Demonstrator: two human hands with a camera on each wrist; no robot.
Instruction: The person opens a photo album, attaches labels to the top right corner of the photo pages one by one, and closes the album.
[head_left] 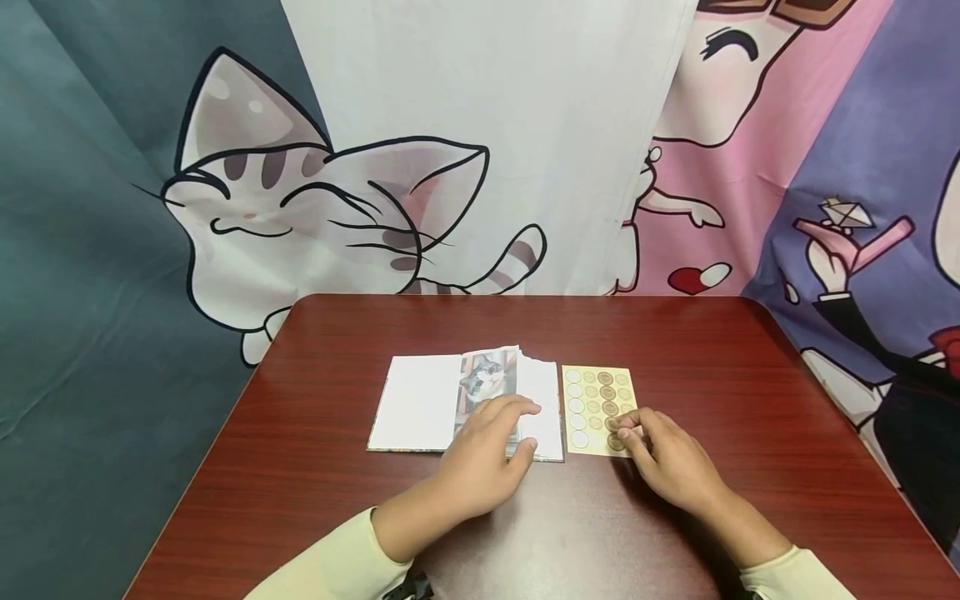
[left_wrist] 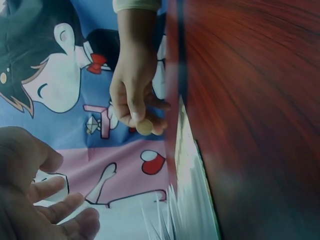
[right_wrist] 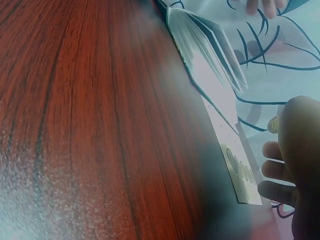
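Observation:
An open notebook (head_left: 416,400) with white pages lies on the table, a cat picture (head_left: 486,377) on one of its inner leaves. My left hand (head_left: 483,462) hovers over the notebook with fingers spread and nothing held. Just right of the notebook is a yellow sheet of round stickers (head_left: 592,392), with a column of pale circles along its left side. Above the sheet's lower right corner, my right hand (head_left: 675,467) pinches a small round tan sticker (left_wrist: 144,127) between thumb and finger. The right wrist view also shows that sticker, with printing on its face.
The reddish-brown wooden table (head_left: 322,492) extends on all sides of the notebook and sheet. Behind it hangs a cloth backdrop (head_left: 495,75) with cartoon figures. In the left wrist view several notebook leaves (left_wrist: 170,215) stand partly raised.

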